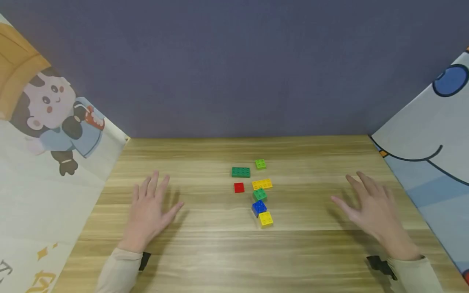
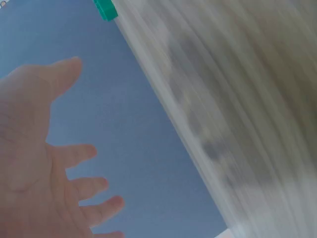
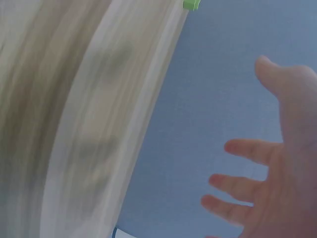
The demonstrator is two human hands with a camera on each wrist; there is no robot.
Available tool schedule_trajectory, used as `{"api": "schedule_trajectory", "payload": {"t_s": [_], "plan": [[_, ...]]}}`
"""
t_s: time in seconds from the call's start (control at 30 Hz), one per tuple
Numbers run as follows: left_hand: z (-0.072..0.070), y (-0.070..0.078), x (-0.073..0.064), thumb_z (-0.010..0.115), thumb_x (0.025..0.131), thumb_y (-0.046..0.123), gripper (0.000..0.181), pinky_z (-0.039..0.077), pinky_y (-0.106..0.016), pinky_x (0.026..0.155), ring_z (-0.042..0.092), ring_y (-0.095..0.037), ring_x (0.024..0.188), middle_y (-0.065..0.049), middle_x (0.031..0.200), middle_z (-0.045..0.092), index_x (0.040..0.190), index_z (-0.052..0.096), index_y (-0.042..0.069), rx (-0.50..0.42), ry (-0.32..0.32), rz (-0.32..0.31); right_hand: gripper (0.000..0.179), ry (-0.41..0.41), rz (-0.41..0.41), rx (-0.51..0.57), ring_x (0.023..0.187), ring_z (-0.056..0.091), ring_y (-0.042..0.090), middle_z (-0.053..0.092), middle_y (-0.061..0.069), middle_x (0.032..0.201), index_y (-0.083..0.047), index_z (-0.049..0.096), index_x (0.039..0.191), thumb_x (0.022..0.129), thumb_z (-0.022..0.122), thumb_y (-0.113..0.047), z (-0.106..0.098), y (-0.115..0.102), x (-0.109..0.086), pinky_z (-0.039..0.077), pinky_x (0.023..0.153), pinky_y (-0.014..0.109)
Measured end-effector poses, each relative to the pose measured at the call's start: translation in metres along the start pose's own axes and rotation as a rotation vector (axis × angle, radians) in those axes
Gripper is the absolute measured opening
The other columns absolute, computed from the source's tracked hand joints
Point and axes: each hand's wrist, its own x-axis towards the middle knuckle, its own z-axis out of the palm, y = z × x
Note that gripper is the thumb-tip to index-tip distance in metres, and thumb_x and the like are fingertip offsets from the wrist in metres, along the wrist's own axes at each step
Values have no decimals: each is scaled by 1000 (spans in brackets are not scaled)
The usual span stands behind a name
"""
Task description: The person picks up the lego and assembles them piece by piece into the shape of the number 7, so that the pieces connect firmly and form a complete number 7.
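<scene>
Several toy bricks lie in the middle of the wooden table: a light green brick (image 1: pixel 260 164), a long dark green brick (image 1: pixel 240 172), a red brick (image 1: pixel 239 187), a long yellow brick (image 1: pixel 261 184), a green brick (image 1: pixel 259 194), a blue brick (image 1: pixel 259 208) and a square yellow brick (image 1: pixel 266 219). My left hand (image 1: pixel 148 211) hovers left of them, fingers spread, holding nothing. On the other side my right hand (image 1: pixel 375 213) is likewise spread and holds nothing. In the left wrist view a dark green brick (image 2: pixel 105 9) shows at the top edge.
The wooden table (image 1: pixel 198 256) meets a dark blue-grey panel (image 1: pixel 242 73) at the back. Printed side panels stand at left (image 1: pixel 47 134) and right (image 1: pixel 421 142), with cartoon figures on them. Black straps (image 1: pixel 145 261) show at the wrists.
</scene>
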Motion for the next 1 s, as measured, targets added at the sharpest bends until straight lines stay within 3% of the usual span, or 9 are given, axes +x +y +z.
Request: {"api": "schedule_trajectory", "payload": {"t_s": [0.13,0.27,0.37,0.5,0.63,0.8,0.9,1.0], "plan": [[3,6,1,75,93,54,89,25,-76,122,37,-54,151,-30,170,32,160,43,5,-13,33,46,81,129,-99,32,122,57,63,58,37,145,2,65,140,83,84,-52,5,-4,3,38,101,83],[7,10,2,76,92,53,86,33,-74,119,45,-53,146,-28,168,37,158,47,6,-24,59,78,83,234,-197,60,112,64,62,65,37,136,5,70,131,95,63,-70,11,-10,7,47,93,78],[8,13,1,77,92,51,83,41,-73,114,51,-52,142,-26,167,41,157,49,8,-58,73,96,86,266,-241,105,109,65,61,67,35,132,6,71,128,101,51,-73,16,-17,10,50,92,75],[10,19,0,80,90,48,80,48,-72,108,56,-52,137,-25,163,46,154,53,8,-120,110,118,72,264,-256,142,109,68,56,71,31,130,4,73,126,101,60,-63,22,-24,11,51,94,70],[13,23,1,84,87,42,76,52,-70,104,61,-52,132,-26,158,52,149,58,6,-165,156,144,53,253,-260,186,108,71,50,74,26,127,2,75,123,89,81,-38,28,-31,11,53,96,64],[17,29,3,86,85,39,72,55,-67,101,65,-48,127,-22,153,59,145,63,7,-210,187,158,53,215,-261,233,111,72,44,75,21,127,0,75,124,75,89,-15,32,-41,10,53,102,51],[19,34,3,87,85,37,69,55,-65,101,66,-46,127,-20,151,61,143,64,7,-241,190,161,55,186,-266,263,113,71,43,75,20,127,0,75,125,74,91,-10,35,-48,11,47,115,29],[21,38,3,87,86,35,67,57,-61,101,67,-43,127,-18,149,63,143,64,8,-271,193,166,55,166,-274,300,113,71,43,75,21,126,1,74,125,73,91,-7,37,-54,12,31,119,9]]}}
